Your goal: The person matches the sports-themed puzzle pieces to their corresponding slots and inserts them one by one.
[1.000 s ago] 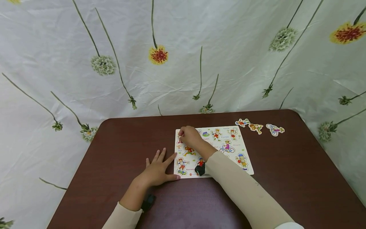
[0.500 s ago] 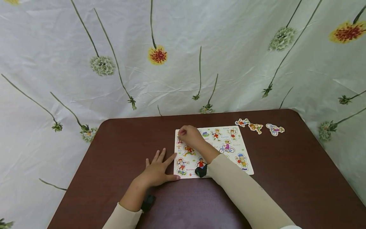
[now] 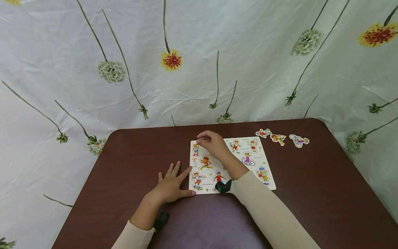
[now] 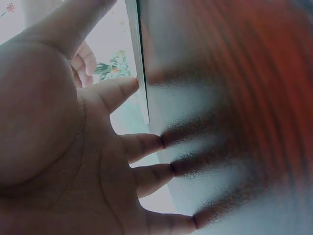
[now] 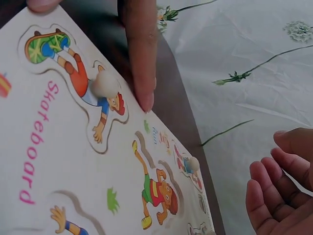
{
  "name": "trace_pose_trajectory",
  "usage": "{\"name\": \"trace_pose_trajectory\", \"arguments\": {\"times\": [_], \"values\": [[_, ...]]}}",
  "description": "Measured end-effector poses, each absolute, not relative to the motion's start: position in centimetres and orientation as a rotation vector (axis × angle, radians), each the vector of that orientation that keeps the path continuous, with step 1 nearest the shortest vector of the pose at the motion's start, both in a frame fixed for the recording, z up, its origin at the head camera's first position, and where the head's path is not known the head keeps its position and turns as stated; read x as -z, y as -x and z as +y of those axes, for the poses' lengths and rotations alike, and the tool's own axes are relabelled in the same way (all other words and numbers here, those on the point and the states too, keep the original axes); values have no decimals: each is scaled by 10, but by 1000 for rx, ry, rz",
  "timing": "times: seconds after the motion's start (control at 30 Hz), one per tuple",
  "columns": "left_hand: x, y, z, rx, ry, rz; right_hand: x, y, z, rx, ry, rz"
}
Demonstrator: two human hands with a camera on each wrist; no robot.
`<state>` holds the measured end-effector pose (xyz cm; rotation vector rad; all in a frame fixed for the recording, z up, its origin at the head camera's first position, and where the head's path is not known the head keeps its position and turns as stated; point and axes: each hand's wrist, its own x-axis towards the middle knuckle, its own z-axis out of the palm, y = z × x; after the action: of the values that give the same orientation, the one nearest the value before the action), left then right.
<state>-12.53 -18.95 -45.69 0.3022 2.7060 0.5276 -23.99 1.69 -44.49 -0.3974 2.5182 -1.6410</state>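
Note:
A white knobbed puzzle board [image 3: 229, 178] with pictures of children at sports lies on the table. My left hand [image 3: 170, 186] is spread beside it, its thumb at the near left corner and its index fingertip at the left edge. My right hand [image 3: 214, 145] hovers over the far left part, fingers loosely curled and nothing visible in them. Just left of it, a knobbed figure piece [image 3: 195, 150] sits in the corner slot. The right wrist view shows a skateboarder piece [image 5: 80, 73] with a round knob and a running boy picture [image 5: 159, 196] in a knobless recess.
Three loose figure pieces lie past the board's far right corner: one in red and blue [image 3: 263, 133], one in yellow and red [image 3: 278, 139], and a cyclist [image 3: 299, 141]. A flowered white cloth [image 3: 199, 86] hangs behind the dark brown table [image 3: 311, 193].
My right hand has lifted off the far left corner piece and shifted right, its fingers loosening. That piece and the running boy now show more fully. The left hand stays put.

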Motion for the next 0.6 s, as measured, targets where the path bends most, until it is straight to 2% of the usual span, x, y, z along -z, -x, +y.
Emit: {"name": "trace_pose_trajectory", "arguments": {"times": [0.6], "values": [[458, 126, -190, -515, -307, 2709, 427, 239, 64, 1944, 309, 2381]]}}
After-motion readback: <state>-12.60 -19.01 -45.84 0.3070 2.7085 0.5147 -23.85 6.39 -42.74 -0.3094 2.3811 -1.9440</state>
